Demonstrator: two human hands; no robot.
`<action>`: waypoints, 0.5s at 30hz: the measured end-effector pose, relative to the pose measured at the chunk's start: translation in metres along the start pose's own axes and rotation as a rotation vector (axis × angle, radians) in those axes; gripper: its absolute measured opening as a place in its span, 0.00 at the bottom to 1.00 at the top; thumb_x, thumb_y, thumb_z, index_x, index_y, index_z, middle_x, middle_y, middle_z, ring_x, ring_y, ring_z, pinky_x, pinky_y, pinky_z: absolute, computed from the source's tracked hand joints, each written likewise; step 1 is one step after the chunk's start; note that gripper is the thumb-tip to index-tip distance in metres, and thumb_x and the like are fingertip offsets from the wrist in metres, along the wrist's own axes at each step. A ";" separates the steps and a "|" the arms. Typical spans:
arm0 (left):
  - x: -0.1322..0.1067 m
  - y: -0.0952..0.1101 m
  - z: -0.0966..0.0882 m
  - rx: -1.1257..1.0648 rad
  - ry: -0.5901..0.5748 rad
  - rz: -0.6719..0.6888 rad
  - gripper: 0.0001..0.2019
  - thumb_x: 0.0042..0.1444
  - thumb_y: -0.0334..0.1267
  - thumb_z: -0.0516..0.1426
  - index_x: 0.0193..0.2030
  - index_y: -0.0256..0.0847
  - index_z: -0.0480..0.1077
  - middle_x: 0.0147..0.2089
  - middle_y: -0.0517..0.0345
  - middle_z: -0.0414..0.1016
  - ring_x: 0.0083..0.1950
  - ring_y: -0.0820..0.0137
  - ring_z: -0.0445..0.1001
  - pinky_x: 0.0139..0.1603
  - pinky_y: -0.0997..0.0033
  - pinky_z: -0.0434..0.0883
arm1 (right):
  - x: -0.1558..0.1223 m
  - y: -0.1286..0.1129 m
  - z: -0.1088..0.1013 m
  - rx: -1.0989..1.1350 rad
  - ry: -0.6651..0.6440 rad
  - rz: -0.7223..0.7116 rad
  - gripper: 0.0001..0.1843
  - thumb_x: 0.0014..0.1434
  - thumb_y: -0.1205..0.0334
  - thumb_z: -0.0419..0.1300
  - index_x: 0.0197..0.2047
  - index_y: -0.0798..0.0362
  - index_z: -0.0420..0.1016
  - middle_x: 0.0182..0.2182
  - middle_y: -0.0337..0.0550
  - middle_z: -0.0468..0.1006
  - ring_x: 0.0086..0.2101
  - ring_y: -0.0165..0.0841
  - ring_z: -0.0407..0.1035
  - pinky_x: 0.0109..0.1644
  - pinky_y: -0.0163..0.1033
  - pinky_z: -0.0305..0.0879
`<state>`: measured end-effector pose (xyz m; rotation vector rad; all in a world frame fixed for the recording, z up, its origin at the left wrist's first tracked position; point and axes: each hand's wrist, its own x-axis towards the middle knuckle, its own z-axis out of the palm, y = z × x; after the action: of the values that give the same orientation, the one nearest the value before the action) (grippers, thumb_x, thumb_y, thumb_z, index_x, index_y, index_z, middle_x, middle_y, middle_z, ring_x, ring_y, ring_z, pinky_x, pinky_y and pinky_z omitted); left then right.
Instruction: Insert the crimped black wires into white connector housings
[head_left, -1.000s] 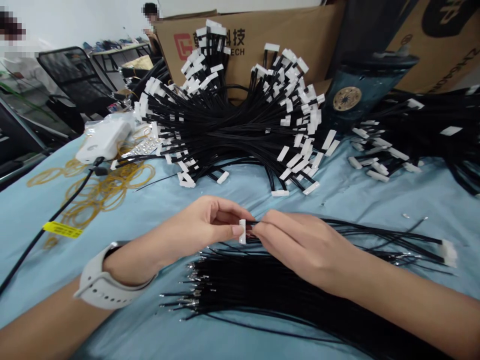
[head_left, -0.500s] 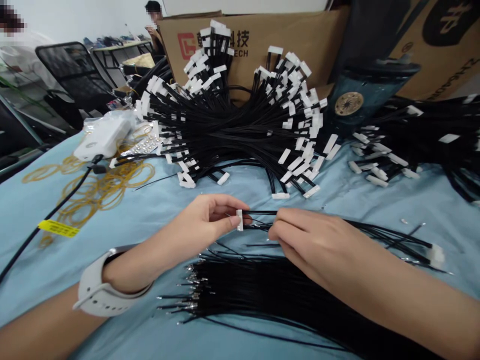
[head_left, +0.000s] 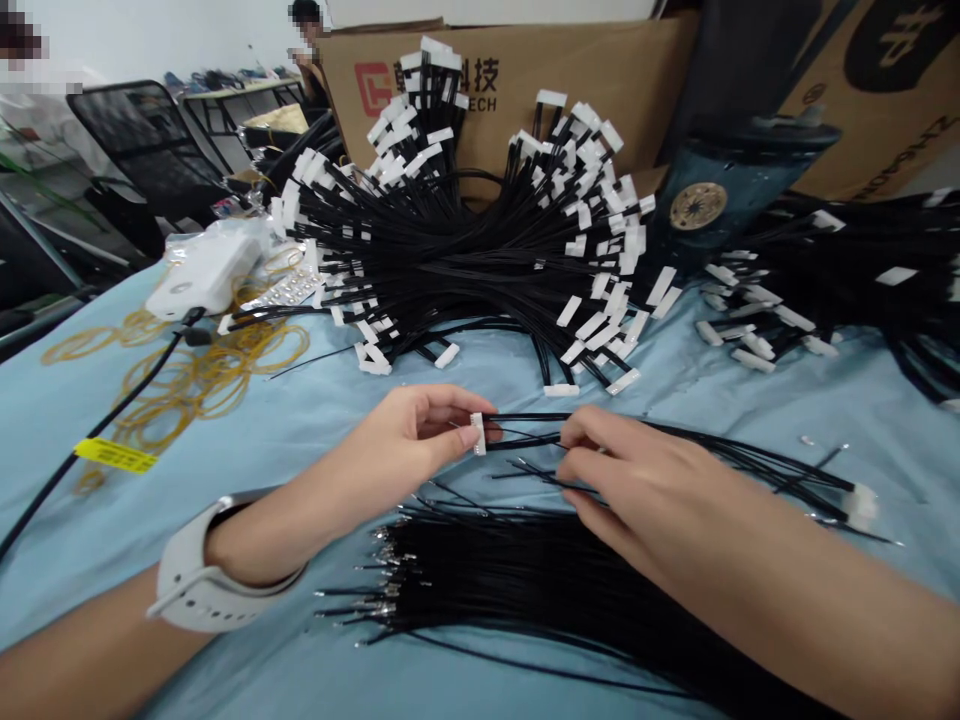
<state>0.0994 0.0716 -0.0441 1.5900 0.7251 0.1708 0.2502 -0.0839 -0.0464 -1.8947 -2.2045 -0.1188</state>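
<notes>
My left hand pinches a small white connector housing between thumb and fingers, on edge above the cloth. Several black wires run right from it to another white connector lying on the cloth. My right hand is curled over these wires a little right of the housing, its fingers closed on black wire. Loose wire ends stick out leftward beneath its fingers; which of them it grips is partly hidden. Below both hands lies a thick bundle of loose black wires with metal terminals at the left ends.
A big pile of wire harnesses with white connectors stands behind my hands, against a cardboard box. More harnesses and a dark tumbler are at right. Rubber bands, a white device and a yellow-tagged cable lie left.
My right hand has moved slightly right, away from the housing, with its fingers a bit looser. Loose wire ends now show under it. My left hand stays about where it was, holding the housing.
</notes>
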 end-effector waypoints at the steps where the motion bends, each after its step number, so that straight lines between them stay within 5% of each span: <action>1: 0.000 0.000 0.000 0.003 0.004 0.001 0.09 0.54 0.34 0.59 0.42 0.35 0.71 0.40 0.51 0.80 0.42 0.66 0.77 0.45 0.67 0.69 | 0.000 -0.002 -0.001 -0.032 -0.017 0.002 0.10 0.56 0.76 0.52 0.29 0.55 0.70 0.36 0.52 0.71 0.39 0.40 0.68 0.40 0.44 0.69; 5: -0.001 0.000 -0.001 -0.010 0.007 0.015 0.10 0.54 0.34 0.59 0.43 0.35 0.71 0.41 0.51 0.79 0.43 0.65 0.76 0.46 0.67 0.69 | 0.002 -0.010 -0.006 -0.080 0.084 -0.023 0.10 0.57 0.77 0.50 0.32 0.56 0.70 0.44 0.58 0.70 0.51 0.47 0.63 0.51 0.50 0.65; 8: -0.002 -0.001 -0.001 -0.015 -0.005 0.041 0.10 0.53 0.35 0.60 0.42 0.36 0.71 0.40 0.53 0.79 0.43 0.66 0.76 0.45 0.69 0.69 | 0.008 -0.013 -0.006 0.097 0.187 0.065 0.09 0.61 0.74 0.49 0.36 0.55 0.68 0.37 0.49 0.72 0.39 0.37 0.69 0.40 0.42 0.68; 11: -0.002 -0.003 -0.001 -0.011 -0.022 0.068 0.09 0.52 0.35 0.60 0.41 0.38 0.72 0.40 0.55 0.80 0.42 0.67 0.76 0.43 0.70 0.69 | 0.017 -0.009 -0.002 0.369 0.189 0.220 0.08 0.61 0.72 0.51 0.32 0.52 0.66 0.25 0.38 0.69 0.24 0.28 0.64 0.27 0.34 0.62; 15: -0.001 -0.003 -0.001 -0.012 -0.042 0.054 0.08 0.53 0.34 0.59 0.40 0.37 0.72 0.38 0.55 0.79 0.39 0.69 0.76 0.42 0.71 0.69 | 0.024 0.000 0.004 0.586 0.132 0.370 0.08 0.57 0.69 0.55 0.27 0.51 0.68 0.20 0.33 0.66 0.22 0.25 0.60 0.23 0.30 0.55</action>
<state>0.0969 0.0715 -0.0464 1.5983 0.6477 0.1804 0.2462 -0.0604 -0.0450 -1.8324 -1.5370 0.4067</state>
